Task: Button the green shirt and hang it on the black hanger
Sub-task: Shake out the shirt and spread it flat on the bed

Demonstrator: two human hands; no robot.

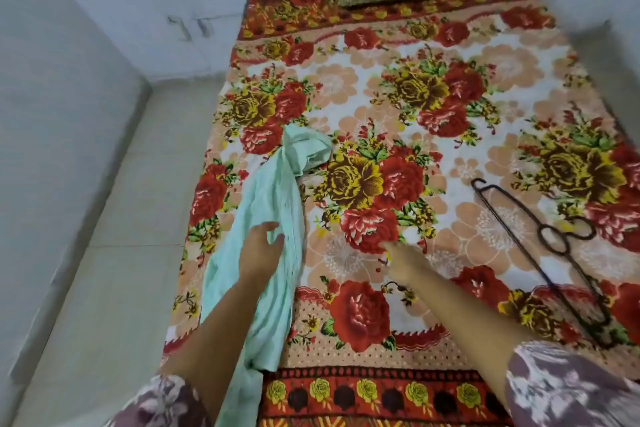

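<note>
The green shirt lies bunched in a long rope along the left edge of the bed, its near end spilling over the foot. The black hanger rests well to the shirt's right. The left hand hovers open over the shirt's middle; the right hand, beside the shirt, looks loosely open and grips nothing. The cloth looks light and limp, so lifting by collar or shoulders should shake it flat.

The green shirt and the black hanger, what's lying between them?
Only the flowery blanket and the right hand lie between green shirt and black hanger, per the head view.
</note>
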